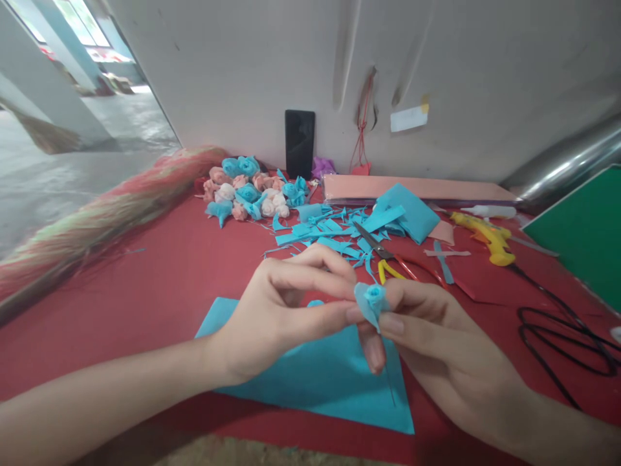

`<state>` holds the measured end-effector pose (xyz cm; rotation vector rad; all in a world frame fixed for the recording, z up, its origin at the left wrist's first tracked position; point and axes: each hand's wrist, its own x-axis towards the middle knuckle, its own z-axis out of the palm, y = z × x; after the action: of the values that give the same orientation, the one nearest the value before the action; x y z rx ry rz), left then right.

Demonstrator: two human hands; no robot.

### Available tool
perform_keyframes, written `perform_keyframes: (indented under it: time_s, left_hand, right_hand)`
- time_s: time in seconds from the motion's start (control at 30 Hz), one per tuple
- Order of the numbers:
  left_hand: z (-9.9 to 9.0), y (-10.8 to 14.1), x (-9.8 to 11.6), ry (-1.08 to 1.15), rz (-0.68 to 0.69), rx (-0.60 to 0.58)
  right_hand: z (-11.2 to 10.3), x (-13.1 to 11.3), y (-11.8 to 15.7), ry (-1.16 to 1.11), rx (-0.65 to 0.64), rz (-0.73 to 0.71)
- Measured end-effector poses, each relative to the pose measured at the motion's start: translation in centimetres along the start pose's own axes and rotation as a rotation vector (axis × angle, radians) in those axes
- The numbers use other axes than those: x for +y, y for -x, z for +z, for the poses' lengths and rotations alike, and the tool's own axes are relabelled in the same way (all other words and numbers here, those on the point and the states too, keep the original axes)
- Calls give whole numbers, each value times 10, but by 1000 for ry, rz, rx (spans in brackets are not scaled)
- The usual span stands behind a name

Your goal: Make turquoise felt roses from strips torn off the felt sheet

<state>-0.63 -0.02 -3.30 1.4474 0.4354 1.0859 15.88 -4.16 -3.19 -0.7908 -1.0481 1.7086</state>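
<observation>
Between my two hands is a small blue paper flower point(373, 298) with a rolled centre and an outer petal. My left hand point(295, 310) pinches the petal's left edge between thumb and fingers. Thumb and fingers of my right hand point(431, 330) are closed on the flower's base. A thin wire stem point(391, 385) hangs down below it. Beneath my hands a blue paper sheet point(320, 382) lies on the red table. Just beyond them are blue paper scraps point(334, 233) and scissors point(376, 243) with their blades pointing away to the left.
Finished pink, white and blue paper flowers point(247, 191) are heaped at the back left. Behind them a black phone point(299, 144) leans on the wall. A yellow glue gun point(490, 239) with a looped black cord point(557, 343) lies right, near a green board point(582, 233).
</observation>
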Motion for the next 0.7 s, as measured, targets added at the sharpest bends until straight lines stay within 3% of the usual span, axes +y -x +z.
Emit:
perform_keyframes:
  time_s: [0.23, 0.7]
  left_hand:
    - [2, 1, 2, 41, -19, -3]
    - [6, 7, 0, -105, 26, 95]
  right_hand:
    - [-2, 1, 2, -25, 0, 1]
    - [-1, 4, 4, -25, -19, -15]
